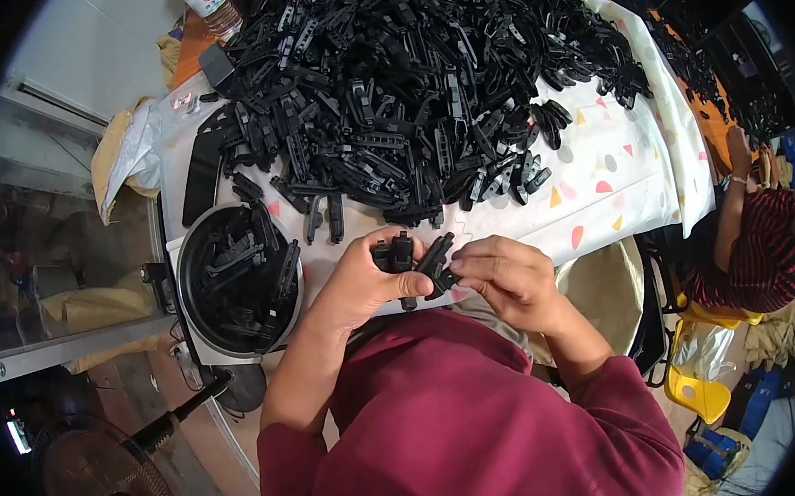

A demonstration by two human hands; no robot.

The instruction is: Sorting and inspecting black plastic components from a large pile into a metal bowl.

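Observation:
Close to the table's front edge, my left hand (369, 279) is closed round several black plastic parts (403, 249), its thumb across them. My right hand (510, 279) pinches the end of another slim black part (437, 253) that leans against that bunch. Whether the parts are joined cannot be made out. Beyond my hands spreads a big heap of similar black plastic parts (359, 94), long and narrow with slots. A dark round bowl (184, 263) to the left of my left hand holds more of them.
A patterned white cloth (597, 202) covers the table. At the left edge lie a black flat slab (199, 181) and a clear bottle (215, 10). A fan (110, 480) stands at lower left. Another person (757, 241) sits at the right, near a yellow chair (700, 397).

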